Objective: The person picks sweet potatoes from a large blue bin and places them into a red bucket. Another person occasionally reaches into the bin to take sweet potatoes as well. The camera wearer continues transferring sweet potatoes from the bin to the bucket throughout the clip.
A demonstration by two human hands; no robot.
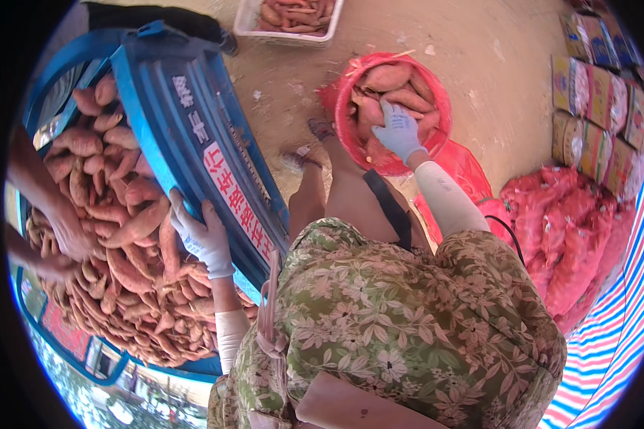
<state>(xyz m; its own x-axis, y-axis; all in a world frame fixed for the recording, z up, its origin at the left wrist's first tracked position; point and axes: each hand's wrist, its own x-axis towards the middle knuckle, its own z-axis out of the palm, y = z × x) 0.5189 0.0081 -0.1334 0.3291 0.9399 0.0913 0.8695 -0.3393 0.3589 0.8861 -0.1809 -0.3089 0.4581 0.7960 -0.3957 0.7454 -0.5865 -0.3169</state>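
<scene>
My left hand (204, 241), in a pale glove, is at the top edge of the blue metal side panel (193, 134) of a truck bed. Its fingers are apart, and I see nothing held in it. Beside it is a heap of sweet potatoes (134, 268) inside the bed. My right hand (400, 131), gloved too, reaches into a round container lined with a red mesh bag (444, 102). Its spread fingers touch the large sweet potatoes (389, 78) there; the underside of the palm is hidden.
Another person's bare hand (78, 236) reaches into the heap from the left. A white crate (282, 38) of sweet potatoes stands ahead. To the right are filled red mesh bags (563, 241), stacked cartons (590, 115) and a striped tarp (617, 332). The ground (494, 69) is bare earth.
</scene>
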